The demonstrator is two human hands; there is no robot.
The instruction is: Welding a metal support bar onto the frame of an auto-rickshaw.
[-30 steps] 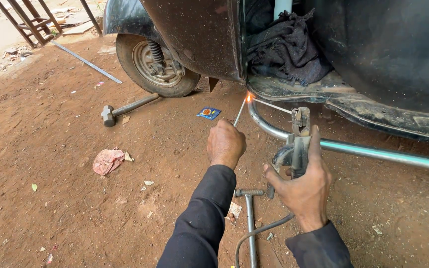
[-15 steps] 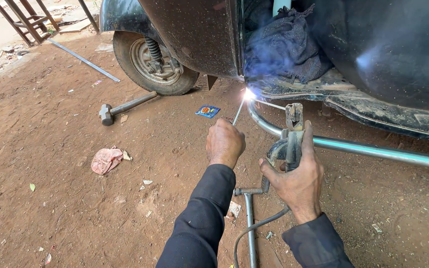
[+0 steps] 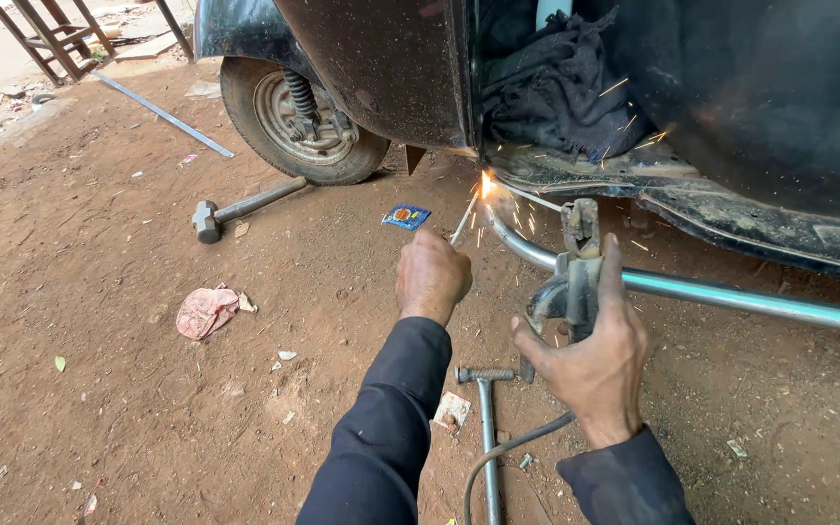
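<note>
1. Nearest, on the red dirt between the two dark sleeves, a metal hammer-like tool (image 3: 485,428) lies with its head far and its handle running toward the camera; a dark cable (image 3: 498,457) curves past it up to the right hand.
2. The right hand (image 3: 590,355) is closed around a clamp-style electrode holder (image 3: 576,267), held upright just near of the grey steel tube (image 3: 731,295) that runs off to the right.
3. The left hand (image 3: 432,275) is curled into a tight fist around the near end of a thin welding rod (image 3: 465,220), which slants up and right to the joint.
4. At the rod's far tip an arc (image 3: 486,185) burns bright where the tube's curved end meets the lower edge of the black vehicle body (image 3: 391,68); sparks scatter right, over a dark cloth (image 3: 556,87) in the opening.
5. Judging by the live arc, the weld at this joint is under way and not finished; how much bead is laid cannot be told through the glare.
6. Farther left, a sledgehammer (image 3: 245,207) lies near the wheel (image 3: 298,122), with a pink rag (image 3: 206,311) nearer and a small blue packet (image 3: 406,216) beside the left hand.
</note>
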